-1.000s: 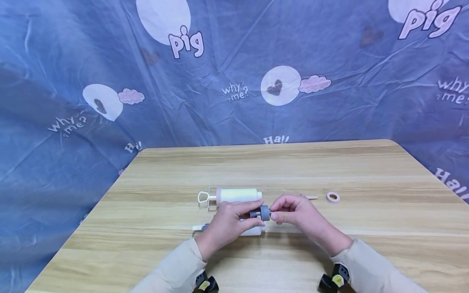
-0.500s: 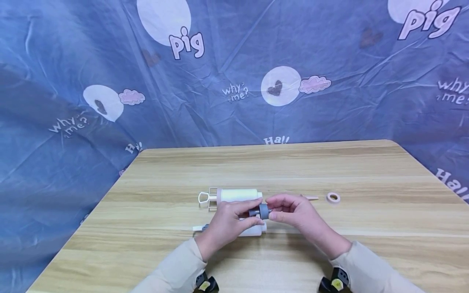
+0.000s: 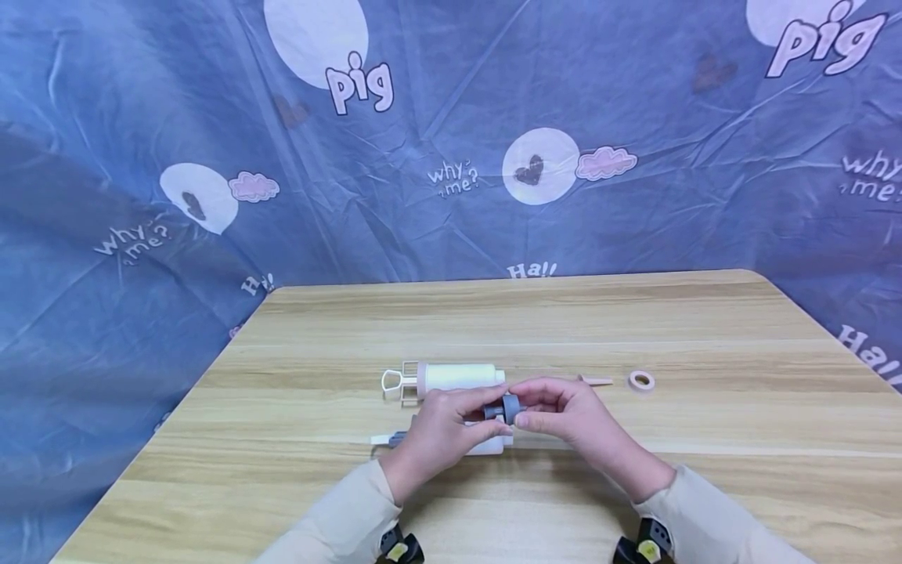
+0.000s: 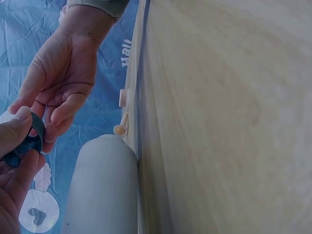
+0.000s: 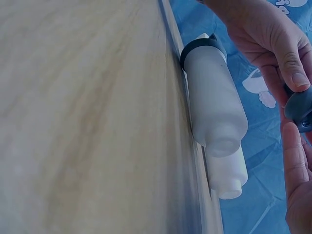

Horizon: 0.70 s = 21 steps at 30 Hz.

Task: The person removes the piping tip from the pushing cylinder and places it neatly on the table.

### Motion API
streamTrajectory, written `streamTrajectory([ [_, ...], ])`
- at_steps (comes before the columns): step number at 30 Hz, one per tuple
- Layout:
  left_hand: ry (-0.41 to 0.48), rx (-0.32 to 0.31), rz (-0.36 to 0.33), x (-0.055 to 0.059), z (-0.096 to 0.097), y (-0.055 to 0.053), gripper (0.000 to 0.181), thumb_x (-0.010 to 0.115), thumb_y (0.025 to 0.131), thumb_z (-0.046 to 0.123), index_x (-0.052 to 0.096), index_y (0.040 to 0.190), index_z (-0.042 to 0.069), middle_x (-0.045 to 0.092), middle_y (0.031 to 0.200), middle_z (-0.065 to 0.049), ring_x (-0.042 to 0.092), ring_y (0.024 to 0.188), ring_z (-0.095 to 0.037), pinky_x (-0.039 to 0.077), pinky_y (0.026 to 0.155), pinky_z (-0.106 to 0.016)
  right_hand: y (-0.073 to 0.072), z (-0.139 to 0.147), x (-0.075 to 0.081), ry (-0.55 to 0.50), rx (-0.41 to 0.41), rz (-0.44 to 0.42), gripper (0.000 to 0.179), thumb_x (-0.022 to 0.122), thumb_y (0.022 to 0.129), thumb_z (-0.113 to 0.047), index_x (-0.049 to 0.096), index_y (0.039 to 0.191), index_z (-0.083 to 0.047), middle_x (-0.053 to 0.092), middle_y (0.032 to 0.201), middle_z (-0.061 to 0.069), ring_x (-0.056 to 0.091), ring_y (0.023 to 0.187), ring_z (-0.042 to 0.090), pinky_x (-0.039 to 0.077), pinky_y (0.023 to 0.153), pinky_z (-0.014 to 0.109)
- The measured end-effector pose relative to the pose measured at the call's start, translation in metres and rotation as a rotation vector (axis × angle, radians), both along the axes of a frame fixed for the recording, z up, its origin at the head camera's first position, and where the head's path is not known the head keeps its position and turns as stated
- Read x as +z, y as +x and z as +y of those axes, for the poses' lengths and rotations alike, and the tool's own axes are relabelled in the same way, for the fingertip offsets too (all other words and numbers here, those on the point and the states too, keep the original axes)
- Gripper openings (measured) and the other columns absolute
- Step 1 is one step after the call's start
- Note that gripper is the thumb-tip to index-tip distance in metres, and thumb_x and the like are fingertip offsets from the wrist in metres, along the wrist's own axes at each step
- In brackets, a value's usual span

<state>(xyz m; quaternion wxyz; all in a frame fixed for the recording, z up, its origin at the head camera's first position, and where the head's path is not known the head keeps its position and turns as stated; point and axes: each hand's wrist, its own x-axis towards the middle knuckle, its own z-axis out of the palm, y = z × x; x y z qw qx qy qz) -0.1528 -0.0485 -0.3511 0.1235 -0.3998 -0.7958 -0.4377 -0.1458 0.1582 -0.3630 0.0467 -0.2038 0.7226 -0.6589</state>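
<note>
A grey-blue plastic cap with a narrow stem (image 3: 510, 409) is held above the table between both hands. My left hand (image 3: 440, 429) pinches it from the left, thumb below and fingers above. From the right, my right hand (image 3: 567, 407) curls its thumb and fingers round the broad end. In the left wrist view the cap (image 4: 35, 136) shows a rounded, ring-like edge. Under the left hand lies a white cylinder with a grey-blue collar (image 5: 214, 92), partly hidden in the head view. Behind it rests another white cylinder (image 3: 458, 375) with a pink collar and a white loop handle.
A small pale pink cone-shaped nozzle (image 3: 595, 381) lies behind the right hand. To its right is a pale pink ring (image 3: 640, 381). All stand on a wood-grain table (image 3: 317, 329) backed by a blue printed cloth (image 3: 395, 196).
My right hand's fingers have shifted from pinching the thin end on the right to reaching round the cap's broad end. The left hand keeps its hold, and the cap has turned slightly.
</note>
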Motion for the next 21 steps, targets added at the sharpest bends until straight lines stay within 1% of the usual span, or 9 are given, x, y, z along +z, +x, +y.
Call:
streamTrajectory([
  [9, 0.007, 0.012, -0.005, -0.001, 0.002, 0.0, 0.043, 0.074, 0.075, 0.017, 0.065, 0.115, 0.005, 0.069, 0.105, -0.011, 0.067, 0.086, -0.011, 0.05, 0.07, -0.011, 0.001, 0.0, 0.002, 0.012, -0.01, -0.013, 0.039, 0.068, 0.081, -0.006, 0.056, 0.113, 0.013, 0.068, 0.094, -0.004, 0.064, 0.084, 0.01, 0.053, 0.074, 0.024],
  [14, 0.003, 0.027, 0.013, -0.001, 0.002, -0.002, 0.044, 0.075, 0.074, 0.017, 0.065, 0.114, 0.003, 0.068, 0.105, -0.011, 0.068, 0.085, -0.012, 0.049, 0.071, -0.01, 0.002, 0.002, 0.005, 0.028, -0.034, -0.03, 0.04, 0.069, 0.081, -0.008, 0.057, 0.114, 0.011, 0.068, 0.097, 0.0, 0.064, 0.085, 0.011, 0.053, 0.075, 0.025],
  [17, 0.008, 0.023, 0.012, -0.001, 0.003, -0.002, 0.044, 0.075, 0.074, 0.017, 0.065, 0.114, 0.002, 0.069, 0.104, -0.013, 0.068, 0.085, -0.014, 0.049, 0.072, -0.01, 0.003, 0.005, 0.007, 0.041, -0.058, -0.031, 0.04, 0.069, 0.081, -0.008, 0.057, 0.114, 0.011, 0.068, 0.095, -0.002, 0.064, 0.085, 0.01, 0.053, 0.074, 0.024],
  [21, 0.014, 0.007, -0.001, 0.0, 0.004, -0.003, 0.042, 0.074, 0.075, 0.016, 0.065, 0.114, 0.003, 0.07, 0.101, -0.013, 0.068, 0.084, -0.015, 0.049, 0.073, -0.011, 0.004, 0.011, 0.011, 0.049, -0.082, -0.023, 0.041, 0.069, 0.081, -0.006, 0.056, 0.114, 0.014, 0.067, 0.093, -0.007, 0.063, 0.083, 0.008, 0.053, 0.073, 0.023],
])
